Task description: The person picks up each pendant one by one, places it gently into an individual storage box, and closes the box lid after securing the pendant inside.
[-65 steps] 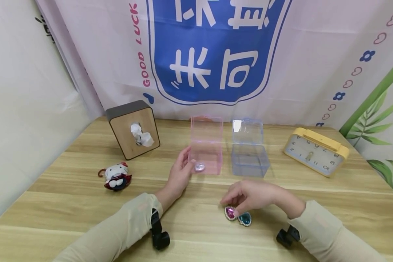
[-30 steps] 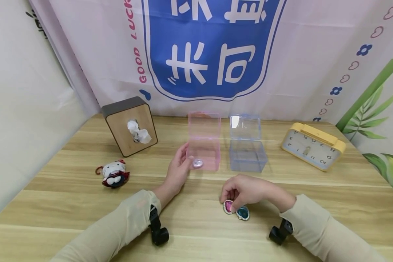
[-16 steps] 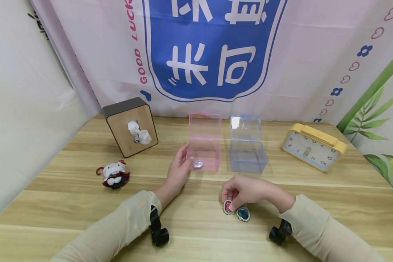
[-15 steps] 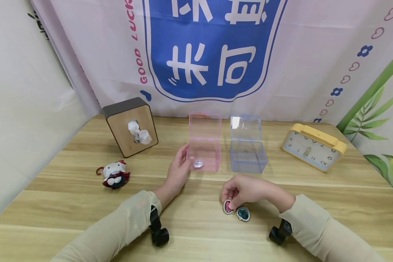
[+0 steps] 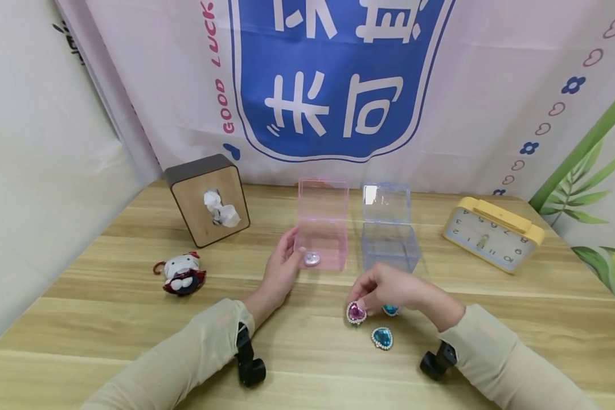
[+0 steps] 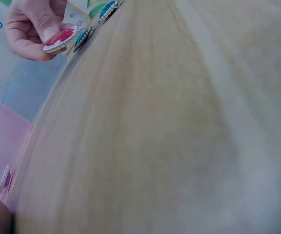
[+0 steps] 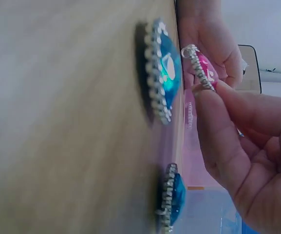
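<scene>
Near the middle of the table, in the head view, my right hand (image 5: 397, 287) pinches a pink heart-shaped gem charm (image 5: 356, 312) by its beaded rim between thumb and fingers. In the right wrist view the charm is tilted on edge, above the table, with a small ring (image 7: 187, 51) on it. Two blue gem charms lie below: a nearer heart (image 5: 382, 337) and another blue one (image 5: 391, 309) partly hidden by the hand. My left hand (image 5: 281, 265) holds the left side of a lidded pink clear box (image 5: 333, 245), thumb at its front corner. Inside lies a pale lilac gem (image 5: 312, 259).
A blue clear box (image 5: 392, 245) with its lid up stands right of the pink one. Further right leans a yellow clock (image 5: 494, 234). On the left are a tissue box (image 5: 195, 219) and a small cartoon figure (image 5: 183, 274). A printed cloth (image 5: 461, 125) hangs behind.
The right hand has taken hold of the pink charm and lifted it slightly away from the nearer blue one. A second blue charm now shows beneath the hand. The left hand keeps its place.
</scene>
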